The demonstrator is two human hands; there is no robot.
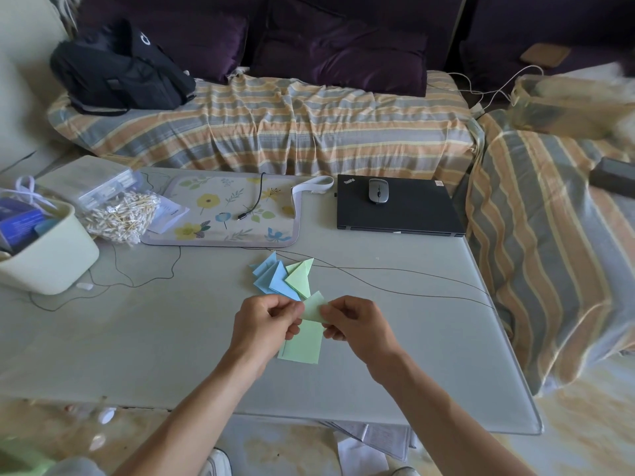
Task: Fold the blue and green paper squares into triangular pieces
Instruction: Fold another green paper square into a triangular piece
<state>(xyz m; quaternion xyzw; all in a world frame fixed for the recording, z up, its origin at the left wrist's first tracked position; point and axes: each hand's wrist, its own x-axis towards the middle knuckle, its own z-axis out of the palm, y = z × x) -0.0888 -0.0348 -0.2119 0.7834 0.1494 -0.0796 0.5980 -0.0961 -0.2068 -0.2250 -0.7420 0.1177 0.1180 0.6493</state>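
Two bare hands meet above the table, forearms reaching in from below.

The left hand point(266, 319) and right hand point(354, 322) face each other with fingers curled, apparently pinching one green paper point(314, 309) between thumbs and fingertips.

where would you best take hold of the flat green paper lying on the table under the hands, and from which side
Take the flat green paper by its near right corner, coming in from the person's side. It lies flat on the table, and its far edge sits under the left hand and right hand, which pinch the green piece. Probably slide a fingertip under that corner to lift it.
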